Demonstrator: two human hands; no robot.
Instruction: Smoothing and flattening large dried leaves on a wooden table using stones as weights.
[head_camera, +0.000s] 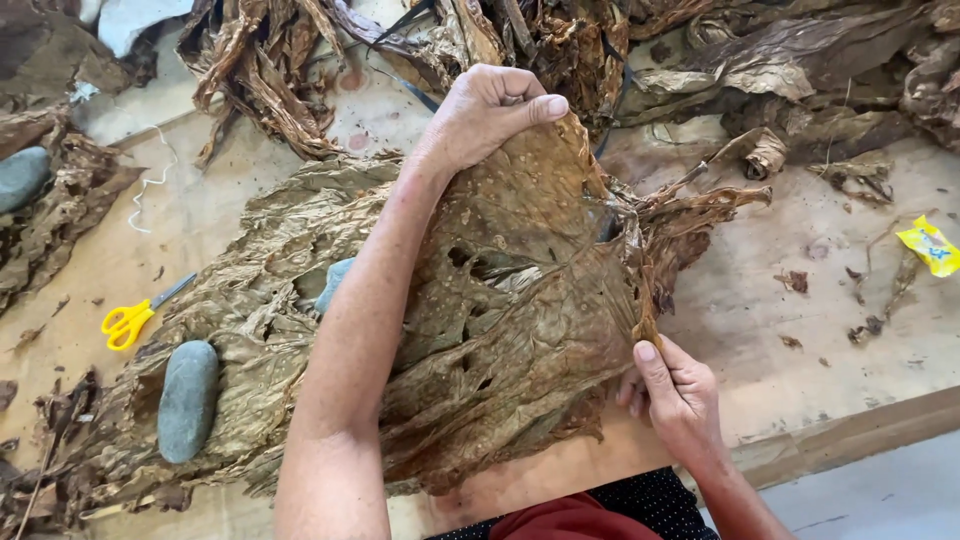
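Note:
A large dried brown leaf (520, 300), full of holes, is stretched between my two hands over a wooden table (760, 360). My left hand (485, 110) pinches the leaf's far edge at the top. Near the table's front edge, my right hand (675, 390) grips the leaf's near right edge with thumb on top. Under the leaf lies a flattened stack of similar leaves (270, 260), spreading to the left.
A grey oval stone (187, 400) weighs the stack at left, another stone (333, 283) peeks out mid-stack, a third (20, 177) at far left. Yellow scissors (128, 320) lie left. Heaps of crumpled dried leaves (800, 60) fill the back. A yellow wrapper (930, 247) is at right.

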